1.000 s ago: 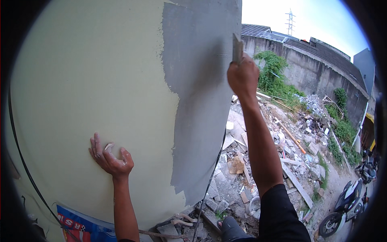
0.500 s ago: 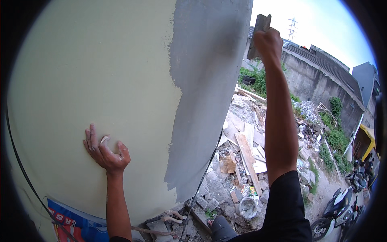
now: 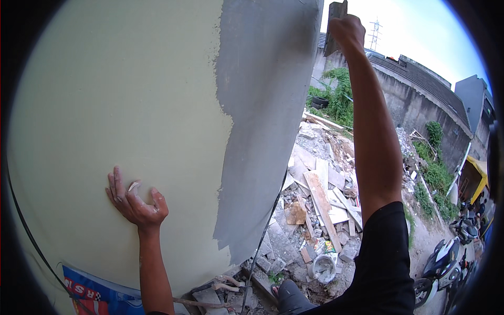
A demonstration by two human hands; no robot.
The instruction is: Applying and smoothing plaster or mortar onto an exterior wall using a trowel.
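Note:
My left hand [image 3: 137,207] rests against the pale green wall [image 3: 152,105], fingers apart and thumb bent. A small whitish piece or smear [image 3: 134,186] shows by the index finger; I cannot tell which. Pale dust marks the fingers. High at the right, my right hand [image 3: 348,30] is closed round a flat grey trowel [image 3: 334,26], its blade roughly upright beside the wall's outer edge. The grip is partly hidden behind the fingers. Along that edge runs a smooth grey coated strip [image 3: 262,115] with a ragged border against the green.
Below right lies rubble with broken boards [image 3: 320,197] and a dirty white bucket [image 3: 324,268]. Dark cables [image 3: 262,236] hang by the wall. A blue-and-red banner [image 3: 97,291] is low left. Motorbikes [image 3: 441,262] stand far right, before a concrete wall [image 3: 399,84].
My right hand has risen with the trowel, and its forearm leans further right. My left hand stays at nearly the same spot on the wall. The whole view has shifted slightly.

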